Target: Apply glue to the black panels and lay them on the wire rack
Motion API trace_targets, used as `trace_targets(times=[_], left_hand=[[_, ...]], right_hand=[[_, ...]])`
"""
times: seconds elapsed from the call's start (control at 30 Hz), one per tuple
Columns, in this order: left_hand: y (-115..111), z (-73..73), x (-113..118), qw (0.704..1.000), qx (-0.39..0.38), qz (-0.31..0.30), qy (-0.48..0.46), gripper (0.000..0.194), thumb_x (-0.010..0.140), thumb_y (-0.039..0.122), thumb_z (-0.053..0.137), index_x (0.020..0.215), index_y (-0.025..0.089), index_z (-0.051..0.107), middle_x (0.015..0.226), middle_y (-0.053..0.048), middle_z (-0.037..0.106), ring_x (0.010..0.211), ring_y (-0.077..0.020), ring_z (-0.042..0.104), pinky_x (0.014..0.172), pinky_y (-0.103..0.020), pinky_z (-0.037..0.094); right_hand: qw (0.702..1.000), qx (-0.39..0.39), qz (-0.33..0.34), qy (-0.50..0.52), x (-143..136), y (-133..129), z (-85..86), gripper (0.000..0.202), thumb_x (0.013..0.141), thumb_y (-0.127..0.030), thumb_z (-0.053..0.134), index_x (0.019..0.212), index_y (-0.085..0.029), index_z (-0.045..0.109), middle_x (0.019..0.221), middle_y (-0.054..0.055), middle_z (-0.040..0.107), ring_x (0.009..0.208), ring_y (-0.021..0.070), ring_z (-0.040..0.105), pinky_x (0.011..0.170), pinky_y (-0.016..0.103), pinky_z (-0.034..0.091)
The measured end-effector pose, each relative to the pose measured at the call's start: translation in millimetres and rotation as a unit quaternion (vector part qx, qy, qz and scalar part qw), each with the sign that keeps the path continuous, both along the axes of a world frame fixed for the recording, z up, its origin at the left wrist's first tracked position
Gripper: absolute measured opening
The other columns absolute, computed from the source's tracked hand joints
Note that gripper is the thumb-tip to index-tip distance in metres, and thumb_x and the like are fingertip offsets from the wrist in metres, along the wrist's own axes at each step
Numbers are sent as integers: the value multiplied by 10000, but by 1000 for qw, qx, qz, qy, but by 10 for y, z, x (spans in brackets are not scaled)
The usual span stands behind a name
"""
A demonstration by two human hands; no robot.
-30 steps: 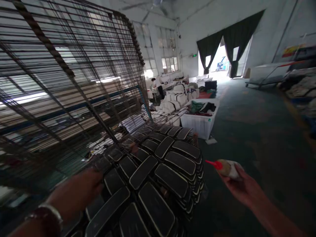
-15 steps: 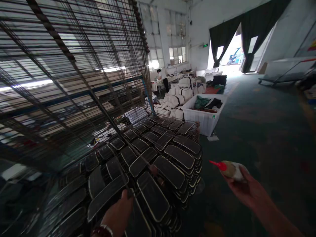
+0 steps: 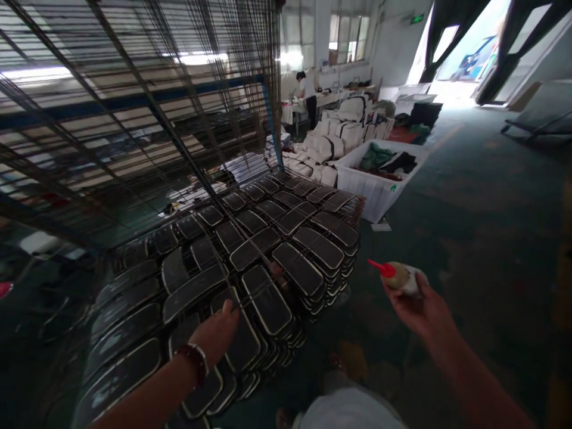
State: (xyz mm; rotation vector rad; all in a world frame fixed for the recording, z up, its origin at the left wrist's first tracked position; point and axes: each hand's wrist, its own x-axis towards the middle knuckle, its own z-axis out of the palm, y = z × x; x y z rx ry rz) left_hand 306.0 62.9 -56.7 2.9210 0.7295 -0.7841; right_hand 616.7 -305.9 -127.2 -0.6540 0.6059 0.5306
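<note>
My left hand [image 3: 218,330] has closed fingers on the near part of a wire drying rack [image 3: 250,241], above the dark panels. Its exact grip on the thin wires is partly hidden. Dark oblong panels with pale edging, such as one panel [image 3: 267,300] beside my left hand, lie in rows on the stacked wire shelves. Out to the right, clear of the rack, my right hand [image 3: 415,307] is wrapped round a squeeze bottle [image 3: 404,279]. This bottle has a brownish, stained shoulder and a red nozzle [image 3: 382,268] pointing left towards the rack.
Raised wire shelves [image 3: 147,89] slope up at the left. Behind the rack stand a white bin [image 3: 375,193] with cloth and a pile of white bags [image 3: 333,140]. A person [image 3: 307,98] stands at a far table. A cart [image 3: 536,128] is at the right.
The view has tilted down, bringing more floor and my clothing into sight. My left hand stays at the same rack spot. The bottle remains in my right hand, slightly higher and farther left in view.
</note>
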Motion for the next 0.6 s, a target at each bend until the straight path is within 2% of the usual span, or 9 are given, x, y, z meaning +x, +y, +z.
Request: trace_targets(times=[0.1, 0.23, 0.4, 0.5, 0.6], left_hand=[[-29, -21, -34, 1000, -8, -13, 6, 678, 910, -148, 260, 1319, 69, 755, 1342, -253, 719, 1057, -289, 807, 1004, -470, 646], [-48, -45, -150, 999, -42, -20, 11, 663, 859, -168, 320, 1228, 88, 808, 1328, -233, 765, 1112, -274, 795, 1043, -415, 623], [-256, -98, -294, 997, -67, -17, -25, 480, 934, -31, 475, 1203, 144, 832, 1289, -224, 798, 1309, -339, 725, 1188, -487, 535], [-584, -185, -402, 986, -105, 73, -108, 409, 1035, 143, 471, 1292, 197, 785, 1429, -194, 760, 1249, -325, 766, 1105, -487, 590], [-1028, -370, -568, 933, -182, 199, -239, 357, 1043, 244, 510, 1300, 227, 757, 1466, -171, 750, 1239, -313, 782, 1085, -465, 595]], right_hand=[[1000, 4, 5, 2, -17, 53, 14, 283, 1041, -253, 659, 1303, -167, 719, 1181, 157, 769, 925, 318, 790, 441, 243, 558], [1000, 11, 22, 3, -14, 129, 22, 296, 1058, -278, 648, 1322, -159, 710, 1212, 164, 763, 951, 317, 787, 448, 237, 556], [999, 14, 34, 1, -8, 210, -1, 316, 1027, -272, 692, 1333, -191, 696, 1218, 149, 764, 962, 311, 778, 455, 239, 557], [999, 19, 48, -10, -45, 241, -22, 316, 1022, -278, 710, 1328, -199, 699, 1227, 145, 766, 986, 315, 779, 460, 235, 562], [998, 14, 66, -17, -94, 218, -80, 306, 1058, -293, 663, 1345, -194, 704, 1290, 173, 757, 1022, 332, 786, 454, 254, 580]])
